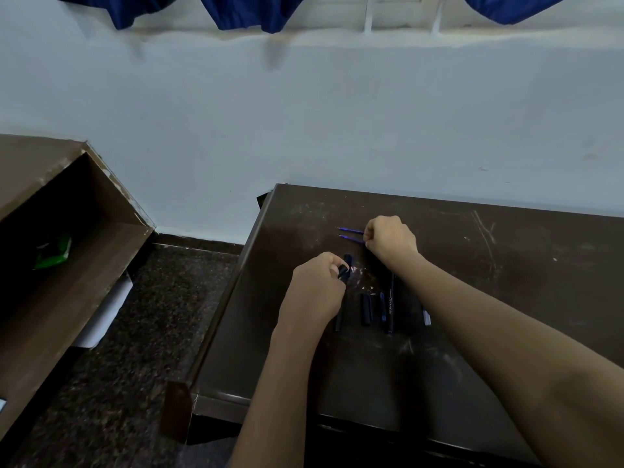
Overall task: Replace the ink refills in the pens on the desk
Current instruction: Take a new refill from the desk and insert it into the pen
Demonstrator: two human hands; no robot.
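Observation:
On the dark brown desk (472, 349), my left hand (314, 292) grips a black pen barrel (341, 298) that runs from its fingers back toward me. My right hand (390, 238) is curled over the near ends of two thin blue ink refills (351, 234), which lie side by side pointing left; whether it pinches them is hidden. Between my forearms lie a short black cap (365, 309), a small blue-tipped piece (383, 307) and a whole black pen with white lettering (391, 304). A white-ended piece (426, 317) peeks out beside my right forearm.
The desk stands against a pale wall, with its left edge dropping to a dark speckled floor (118, 366). An open brown cabinet (67, 248) with a green item (54, 255) inside stands at left. Blue curtains (250, 11) hang above.

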